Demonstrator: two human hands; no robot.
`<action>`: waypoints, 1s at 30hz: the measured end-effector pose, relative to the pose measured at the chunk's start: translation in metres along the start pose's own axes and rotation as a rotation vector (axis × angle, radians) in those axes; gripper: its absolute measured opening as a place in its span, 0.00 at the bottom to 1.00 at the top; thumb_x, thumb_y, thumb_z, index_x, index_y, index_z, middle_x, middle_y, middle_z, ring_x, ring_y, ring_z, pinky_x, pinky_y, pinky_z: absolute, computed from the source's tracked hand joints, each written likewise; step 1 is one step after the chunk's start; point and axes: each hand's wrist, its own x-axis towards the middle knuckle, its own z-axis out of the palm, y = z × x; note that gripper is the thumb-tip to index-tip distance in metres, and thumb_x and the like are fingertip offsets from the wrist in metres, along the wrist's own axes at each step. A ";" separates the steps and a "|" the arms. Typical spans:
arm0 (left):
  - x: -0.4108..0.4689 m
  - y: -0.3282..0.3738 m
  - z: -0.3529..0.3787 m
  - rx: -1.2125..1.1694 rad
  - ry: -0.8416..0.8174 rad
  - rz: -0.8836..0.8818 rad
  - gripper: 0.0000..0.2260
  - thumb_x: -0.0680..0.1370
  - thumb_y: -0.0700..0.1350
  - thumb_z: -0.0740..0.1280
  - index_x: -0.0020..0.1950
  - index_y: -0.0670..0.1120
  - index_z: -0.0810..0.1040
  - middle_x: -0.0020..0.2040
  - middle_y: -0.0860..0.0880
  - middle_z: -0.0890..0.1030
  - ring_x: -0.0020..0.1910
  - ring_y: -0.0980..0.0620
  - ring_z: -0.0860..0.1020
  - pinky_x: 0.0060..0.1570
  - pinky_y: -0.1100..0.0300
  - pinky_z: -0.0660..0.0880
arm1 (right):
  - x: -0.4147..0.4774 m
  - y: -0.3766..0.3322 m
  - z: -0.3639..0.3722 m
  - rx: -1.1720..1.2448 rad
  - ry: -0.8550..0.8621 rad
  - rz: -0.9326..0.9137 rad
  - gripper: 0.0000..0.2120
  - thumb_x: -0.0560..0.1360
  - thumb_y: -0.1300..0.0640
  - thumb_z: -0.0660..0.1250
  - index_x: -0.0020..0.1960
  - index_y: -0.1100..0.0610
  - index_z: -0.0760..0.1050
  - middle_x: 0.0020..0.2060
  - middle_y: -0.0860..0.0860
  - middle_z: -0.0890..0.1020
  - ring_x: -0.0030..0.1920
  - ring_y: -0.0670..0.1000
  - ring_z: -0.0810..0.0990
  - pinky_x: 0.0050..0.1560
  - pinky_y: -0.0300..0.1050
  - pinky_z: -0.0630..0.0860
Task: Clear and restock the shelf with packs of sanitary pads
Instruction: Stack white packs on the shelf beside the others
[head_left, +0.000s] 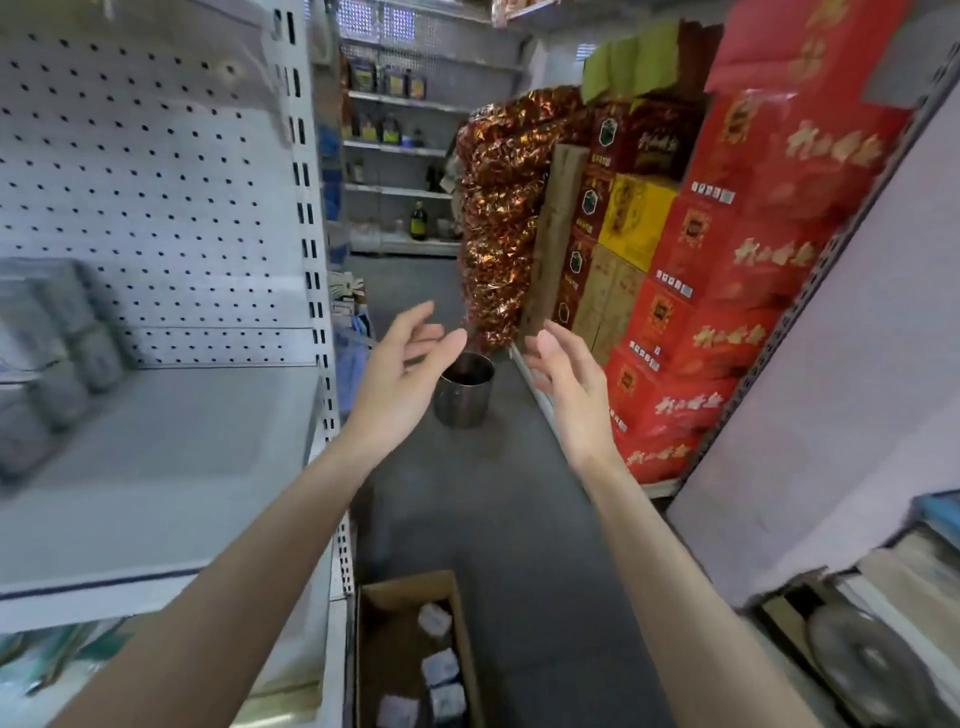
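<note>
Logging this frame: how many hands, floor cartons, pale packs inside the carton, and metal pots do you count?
Hands: 2 (left hand, right hand, both empty)
Cardboard carton: 1
Pale packs in the carton: 4
Metal pot: 1
Total: 8
Shelf packs are too blurred to count.

Narrow shop aisle, dark grey floor. White pegboard shelf at left. Far end: metal racks holding dark bottles, bright grille window above. Right: stacked red cartons, foil bags, pale wall panel. Steel pot on the floor mid-aisle.
</note>
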 end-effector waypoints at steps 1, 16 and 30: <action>0.006 -0.009 0.011 0.013 0.003 -0.013 0.22 0.80 0.49 0.65 0.73 0.49 0.67 0.62 0.51 0.76 0.55 0.64 0.74 0.47 0.78 0.70 | 0.010 0.011 -0.006 0.005 -0.005 0.016 0.22 0.77 0.42 0.65 0.67 0.50 0.72 0.63 0.51 0.79 0.61 0.47 0.79 0.69 0.53 0.71; 0.102 -0.163 0.068 -0.033 0.226 -0.261 0.21 0.78 0.49 0.68 0.69 0.45 0.71 0.59 0.44 0.78 0.54 0.54 0.78 0.50 0.70 0.72 | 0.145 0.152 0.002 -0.049 -0.148 0.222 0.26 0.76 0.41 0.65 0.68 0.55 0.73 0.62 0.50 0.80 0.64 0.48 0.77 0.70 0.52 0.70; 0.088 -0.305 0.096 0.088 0.691 -0.638 0.20 0.78 0.50 0.68 0.68 0.48 0.71 0.51 0.54 0.78 0.52 0.57 0.77 0.48 0.74 0.70 | 0.219 0.340 0.052 -0.178 -0.709 0.409 0.23 0.80 0.47 0.63 0.68 0.61 0.73 0.63 0.57 0.78 0.63 0.55 0.78 0.62 0.48 0.74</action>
